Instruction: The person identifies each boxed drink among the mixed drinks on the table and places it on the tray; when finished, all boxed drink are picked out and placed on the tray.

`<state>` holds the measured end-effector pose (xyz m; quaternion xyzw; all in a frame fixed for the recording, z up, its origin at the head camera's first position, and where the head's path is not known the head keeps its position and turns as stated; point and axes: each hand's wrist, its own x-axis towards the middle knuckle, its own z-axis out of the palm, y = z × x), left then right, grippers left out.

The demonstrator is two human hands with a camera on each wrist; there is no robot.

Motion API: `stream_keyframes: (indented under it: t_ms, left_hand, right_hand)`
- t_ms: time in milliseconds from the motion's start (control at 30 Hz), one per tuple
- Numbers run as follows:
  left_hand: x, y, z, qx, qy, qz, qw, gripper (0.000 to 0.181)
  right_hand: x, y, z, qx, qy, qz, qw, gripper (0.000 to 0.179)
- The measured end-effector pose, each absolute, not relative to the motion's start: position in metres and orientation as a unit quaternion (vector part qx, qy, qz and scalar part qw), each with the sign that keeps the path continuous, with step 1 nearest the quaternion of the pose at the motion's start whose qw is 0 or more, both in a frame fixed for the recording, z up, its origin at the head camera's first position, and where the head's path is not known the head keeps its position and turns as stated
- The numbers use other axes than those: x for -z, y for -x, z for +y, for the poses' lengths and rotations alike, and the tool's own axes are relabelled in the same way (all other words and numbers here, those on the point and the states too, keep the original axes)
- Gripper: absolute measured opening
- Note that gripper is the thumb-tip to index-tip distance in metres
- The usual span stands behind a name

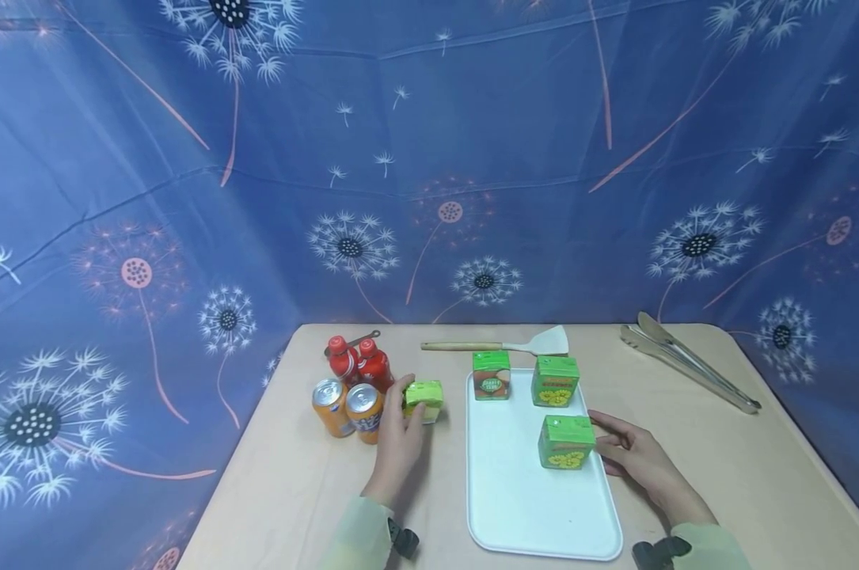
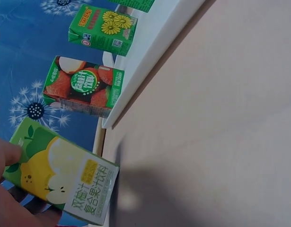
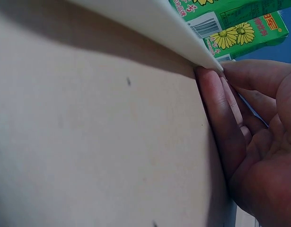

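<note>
A yellow-and-green juice box [image 2: 65,170] with pear and citrus pictures is gripped between thumb and fingers of my left hand [image 1: 399,447], close over the table left of the tray. My right hand [image 1: 639,459] pinches the right rim of the white tray [image 1: 529,507], its fingertips right at the edge in the right wrist view. On the tray stand three green drink cartons: one with fruit pictures [image 2: 83,86] at the back left, one with yellow flowers [image 1: 555,381] at the back right, and another flower carton [image 1: 567,442] beside my right hand.
Two red-capped bottles [image 1: 374,366] and two orange cans [image 1: 329,405] stand close together left of my left hand. Behind them lies a dark measuring spoon [image 1: 361,340]. A white spatula [image 1: 543,342] lies behind the tray, and metal tongs [image 1: 686,364] at the back right.
</note>
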<state>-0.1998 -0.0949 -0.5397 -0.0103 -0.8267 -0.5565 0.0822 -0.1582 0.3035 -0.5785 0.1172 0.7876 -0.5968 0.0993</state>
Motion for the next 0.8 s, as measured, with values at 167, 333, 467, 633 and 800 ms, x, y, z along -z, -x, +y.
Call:
stream_keyframes:
  t_ms: [167,333,467,633,800]
  left_hand:
    - [0.5364,0.1986,-0.0995,0.558,0.019,-0.826,0.078,0.05]
    - [0.5351,0.1986,-0.1021,0.568,0.027,-0.819,0.074,0.05]
    - [0.5365,0.1992,-0.1034,0.576,0.035,-0.813,0.071,0.05]
    - [0.5373,0.1993,-0.1043,0.582,0.043,-0.809,0.072,0.049]
    - [0.5353,0.1989,-0.1024,0.593,0.049,-0.801,0.066,0.048]
  right_hand:
    - [0.5794,0.1588,0.3043,0.599,-0.115,0.786,0.099,0.075]
    - [0.5795,0.1587,0.3043,0.601,-0.112,0.785,0.097,0.075]
    - [0.5807,0.1589,0.3044,0.603,-0.113,0.783,0.098,0.076]
    - [0.5824,0.1596,0.3049,0.602,-0.117,0.784,0.099,0.075]
    - [0.5824,0.1597,0.3052,0.603,-0.116,0.784,0.096,0.074]
